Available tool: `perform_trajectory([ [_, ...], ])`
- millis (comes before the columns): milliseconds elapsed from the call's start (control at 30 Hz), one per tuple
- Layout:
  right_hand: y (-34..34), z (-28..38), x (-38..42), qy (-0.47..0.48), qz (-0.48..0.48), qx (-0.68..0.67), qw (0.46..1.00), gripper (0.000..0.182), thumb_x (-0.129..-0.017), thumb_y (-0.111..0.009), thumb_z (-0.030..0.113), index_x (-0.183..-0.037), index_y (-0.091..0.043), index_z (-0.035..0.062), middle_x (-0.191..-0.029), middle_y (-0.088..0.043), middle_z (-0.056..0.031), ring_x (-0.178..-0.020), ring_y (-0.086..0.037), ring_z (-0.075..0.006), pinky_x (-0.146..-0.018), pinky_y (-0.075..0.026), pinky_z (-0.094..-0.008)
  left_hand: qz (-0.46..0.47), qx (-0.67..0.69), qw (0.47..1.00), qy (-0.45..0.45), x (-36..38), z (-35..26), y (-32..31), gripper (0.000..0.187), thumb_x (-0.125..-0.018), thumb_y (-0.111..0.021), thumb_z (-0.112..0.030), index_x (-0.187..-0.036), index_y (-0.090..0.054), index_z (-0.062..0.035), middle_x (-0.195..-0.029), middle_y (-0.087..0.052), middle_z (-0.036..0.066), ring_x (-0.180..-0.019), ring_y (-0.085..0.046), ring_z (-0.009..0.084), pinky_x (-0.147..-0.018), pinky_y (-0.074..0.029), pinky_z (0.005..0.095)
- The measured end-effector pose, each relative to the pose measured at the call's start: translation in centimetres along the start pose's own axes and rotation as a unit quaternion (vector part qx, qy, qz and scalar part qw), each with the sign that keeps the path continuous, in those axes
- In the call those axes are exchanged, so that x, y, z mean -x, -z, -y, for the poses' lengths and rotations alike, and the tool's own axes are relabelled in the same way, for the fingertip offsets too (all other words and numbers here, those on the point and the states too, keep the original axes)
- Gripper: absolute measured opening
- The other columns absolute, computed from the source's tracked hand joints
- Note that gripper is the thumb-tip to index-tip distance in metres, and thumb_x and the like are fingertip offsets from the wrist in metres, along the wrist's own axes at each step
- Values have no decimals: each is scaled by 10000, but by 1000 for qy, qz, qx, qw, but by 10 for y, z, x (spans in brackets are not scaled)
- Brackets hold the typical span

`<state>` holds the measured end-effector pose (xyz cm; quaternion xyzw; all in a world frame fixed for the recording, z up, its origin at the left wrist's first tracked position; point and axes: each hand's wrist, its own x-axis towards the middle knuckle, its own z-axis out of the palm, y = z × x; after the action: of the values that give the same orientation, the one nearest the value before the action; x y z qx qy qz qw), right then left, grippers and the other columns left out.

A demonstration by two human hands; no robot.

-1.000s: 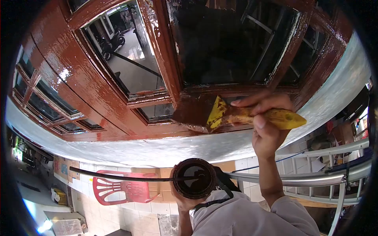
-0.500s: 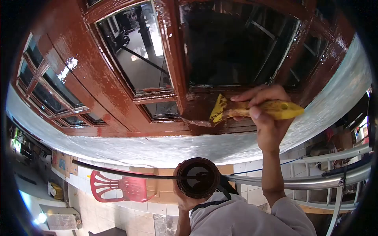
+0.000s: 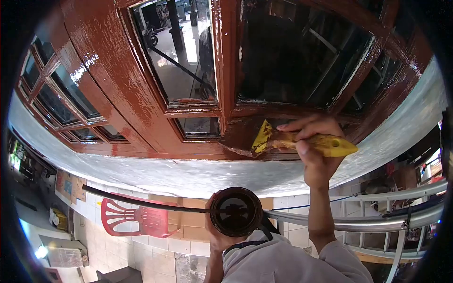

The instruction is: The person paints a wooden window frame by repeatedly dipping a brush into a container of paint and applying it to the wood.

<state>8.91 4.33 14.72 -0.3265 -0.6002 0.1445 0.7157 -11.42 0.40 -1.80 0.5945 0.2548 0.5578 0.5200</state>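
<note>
My right hand [image 3: 317, 141] grips a paintbrush [image 3: 330, 145] by its yellow, paint-smeared handle. The brown-coated head of the brush lies against the lower rail of the reddish-brown window frame [image 3: 141, 118], below the large dark pane and beside a small pane. Its bristles are hard to tell from the wet brown paint. Lower down, my left hand [image 3: 216, 233] is wrapped round the side of an open can [image 3: 257, 212], in front of my chest. Dark brown paint [image 3: 234, 210] with a shiny surface shows inside; most of the left fingers are hidden behind the can.
A pale wall [image 3: 188, 177] runs under the frame. To the right, a metal ladder [image 3: 373, 224] lies alongside me. A thin dark bar [image 3: 141, 202] extends left from the can. Far below are a red plastic chair [image 3: 134, 217], cardboard [image 3: 186, 221] and a tiled floor [image 3: 155, 257].
The view has shifted, so the panes appear farther right. The brush has slid slightly left along the rail. My left hand still holds the can, whose inside shows a little differently.
</note>
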Motion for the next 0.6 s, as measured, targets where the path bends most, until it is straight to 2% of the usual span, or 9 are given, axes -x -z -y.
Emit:
perform_trajectory([
  [100,-3,0,6,41,-31,102,993,279,-791,-589,229,-833,-449,-9,-833,-593,-237,-732,-633,-258,-682,-519,-297,5,-36,999,7,0,0,4,1106,-456,-852,-167,-1334,-202,1,-1255,-406,181,-1146,-457,282,-951,-420,391],
  [200,1,-3,14,106,1,120,987,276,-797,-583,226,-841,-443,-8,-853,-593,-236,-758,-633,-252,-689,-520,-296,3,-51,999,4,0,1,4,1100,-456,-852,-167,-1331,-208,2,-1250,-412,177,-1141,-461,278,-949,-421,391],
  [333,1,-14,27,119,12,127,985,284,-806,-574,235,-851,-434,-8,-850,-590,-234,-770,-635,-244,-706,-524,-287,-12,17,999,35,-1,0,1,1087,-456,-850,-167,-1323,-219,5,-1238,-426,171,-1129,-471,272,-952,-418,388],
  [433,1,-21,33,84,-25,112,990,277,-817,-565,234,-852,-430,-5,-848,-590,-225,-764,-637,-230,-704,-527,-288,-18,13,999,29,0,3,0,1079,-452,-850,-164,-1317,-229,5,-1231,-434,168,-1122,-478,270,-952,-418,389],
  [467,0,-22,34,72,-36,106,991,274,-818,-563,233,-852,-429,-3,-847,-591,-222,-763,-638,-227,-703,-527,-289,-14,-7,1000,23,0,4,1,1126,-436,-862,-201,-1328,-206,9,-1241,-420,177,-1126,-472,282,-956,-419,399],
  [533,1,-21,36,77,-30,110,991,275,-819,-564,235,-851,-429,-2,-850,-591,-217,-771,-638,-226,-714,-528,-295,-5,-48,999,12,2,7,5,1225,-405,-884,-276,-1349,-160,17,-1261,-391,194,-1134,-460,307,-963,-422,419],
  [600,3,-19,36,85,-26,101,991,277,-819,-568,237,-850,-429,-1,-852,-590,-215,-772,-636,-225,-722,-528,-300,2,-49,999,16,3,7,7,1222,-406,-883,-274,-1349,-161,16,-1265,-385,196,-1136,-458,306,-962,-421,419],
])
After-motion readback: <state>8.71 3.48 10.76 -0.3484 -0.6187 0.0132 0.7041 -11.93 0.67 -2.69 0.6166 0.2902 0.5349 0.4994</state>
